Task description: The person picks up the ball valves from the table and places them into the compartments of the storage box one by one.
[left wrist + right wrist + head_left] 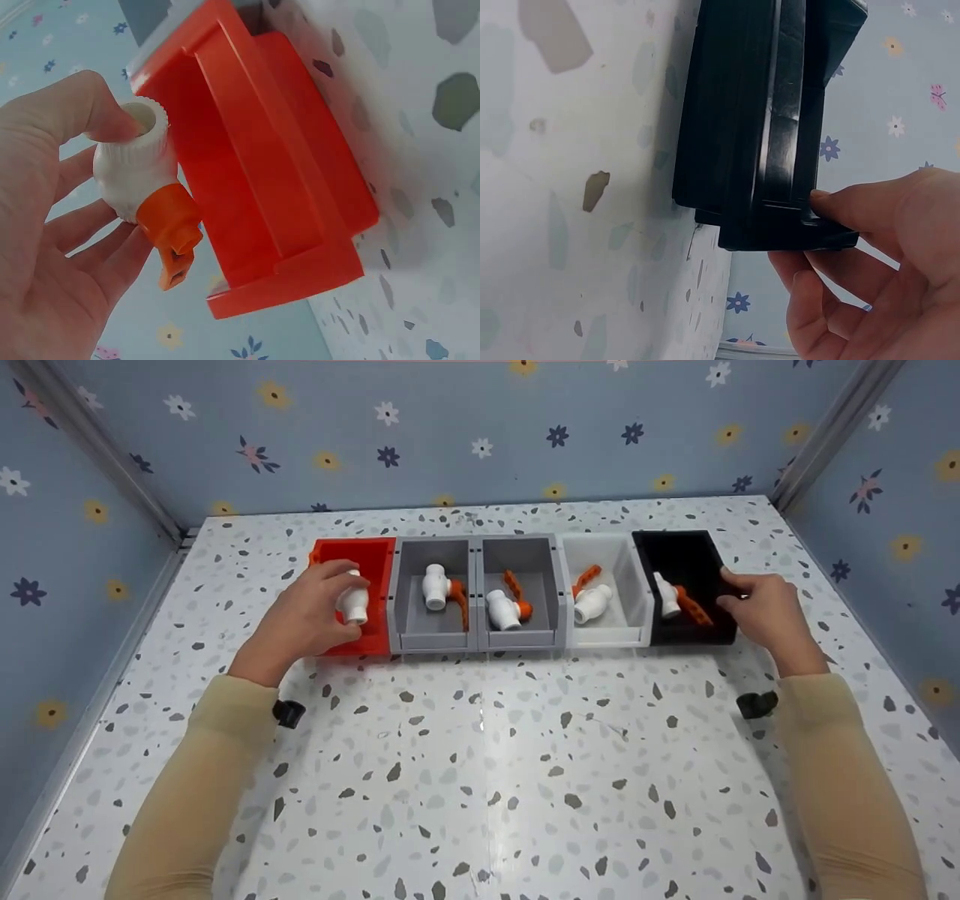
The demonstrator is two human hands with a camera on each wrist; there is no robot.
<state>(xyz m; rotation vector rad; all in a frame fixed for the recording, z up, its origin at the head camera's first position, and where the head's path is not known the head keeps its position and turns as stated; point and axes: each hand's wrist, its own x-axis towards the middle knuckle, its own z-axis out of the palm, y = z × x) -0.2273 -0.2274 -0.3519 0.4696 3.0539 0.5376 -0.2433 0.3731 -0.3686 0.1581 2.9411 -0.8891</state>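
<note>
My left hand point(300, 611) holds a white ball valve point(124, 176) with an orange handle, over the red bin point(375, 559) at the left end of a row. In the left wrist view, the thumb lies at the valve's round opening and the fingers pass behind its body. My right hand point(772, 611) pinches the right side wall of the black bin point(742, 112) at the row's other end, thumb on the inside. Inside the black bin lies another white valve point(667, 596), its orange handle pointing toward the front right.
Between the end bins stand two grey bins point(474, 585) and a white bin point(641, 585), side by side. Each contains one white valve with an orange handle, such as the valve point(434, 587) in the left grey bin. Flowered panels point(480, 427) enclose the speckled table point(480, 765).
</note>
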